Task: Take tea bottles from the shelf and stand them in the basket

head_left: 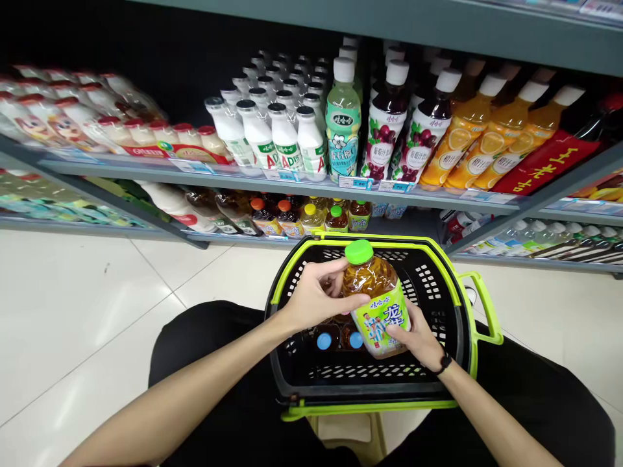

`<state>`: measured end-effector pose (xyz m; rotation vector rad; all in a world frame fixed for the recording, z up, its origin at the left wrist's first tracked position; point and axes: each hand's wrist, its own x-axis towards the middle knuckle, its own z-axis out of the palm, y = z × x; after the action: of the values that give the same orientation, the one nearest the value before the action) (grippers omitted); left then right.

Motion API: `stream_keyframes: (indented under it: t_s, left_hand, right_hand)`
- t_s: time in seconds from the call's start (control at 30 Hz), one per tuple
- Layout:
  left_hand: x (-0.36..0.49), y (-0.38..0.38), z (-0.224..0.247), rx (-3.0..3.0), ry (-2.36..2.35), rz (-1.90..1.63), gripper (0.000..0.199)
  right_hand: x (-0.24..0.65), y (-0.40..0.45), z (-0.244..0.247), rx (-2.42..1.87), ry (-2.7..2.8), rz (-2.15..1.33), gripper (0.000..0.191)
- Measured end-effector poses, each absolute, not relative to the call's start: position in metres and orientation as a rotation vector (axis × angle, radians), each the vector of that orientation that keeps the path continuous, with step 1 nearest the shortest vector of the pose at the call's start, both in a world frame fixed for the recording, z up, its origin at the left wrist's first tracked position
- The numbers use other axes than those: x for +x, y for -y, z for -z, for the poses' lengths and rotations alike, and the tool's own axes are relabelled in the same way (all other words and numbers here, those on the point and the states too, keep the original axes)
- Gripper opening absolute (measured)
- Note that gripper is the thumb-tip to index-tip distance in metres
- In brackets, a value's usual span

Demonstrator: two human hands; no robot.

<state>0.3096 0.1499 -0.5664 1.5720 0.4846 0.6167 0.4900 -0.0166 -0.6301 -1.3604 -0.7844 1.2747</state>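
Observation:
Both hands are closed around one large tea bottle (382,318) with a green cap and a bright green label, tilted slightly over the basket. My left hand (321,292) grips its upper left side, thumb across the front below the shoulder. My right hand (416,334), with a black band at the wrist, holds the lower right side, thumb on the label. Below the bottle is a black shopping basket (341,392) with lime-green rim and handles. Inside it lie dark bottles with blue caps (324,341), partly hidden by my left hand and the held bottle.
A grey shelf (311,189) runs across ahead, carrying white milk-drink bottles (287,139), grape juice bottles (387,130) and orange juice bottles (467,133). Small colour-capped bottles (311,217) stand on the low shelf behind the basket. My knees flank the basket above a pale tiled floor (87,311).

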Motion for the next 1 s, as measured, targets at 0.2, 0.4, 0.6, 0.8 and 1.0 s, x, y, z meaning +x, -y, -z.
stream_keyframes:
  t_s: [0.2,0.4,0.6,0.8,1.0]
  left_hand:
    - [0.313,-0.144,0.574,1.616,-0.464,-0.647,0.031]
    - [0.311,-0.142,0.577,1.57,-0.401,-0.678,0.047]
    - [0.306,-0.138,0.569,1.601,-0.258,-0.474,0.091]
    - [0.308,-0.139,0.562,1.413,-0.139,-0.206,0.104]
    - [0.311,-0.135,0.565,1.22,0.112,-0.343,0.1]
  right_hand:
    - [0.491,0.022,0.624,-1.417,0.81,-1.196,0.067]
    - [0.494,0.036,0.634,-1.376,0.739,-1.256,0.075]
    - [0.488,0.054,0.652,-1.258,0.534,-1.444,0.086]
    - [0.478,0.045,0.634,-1.228,0.576,-1.528,0.105]
    - [0.472,0.048,0.638,-1.04,0.609,-1.766,0.093]
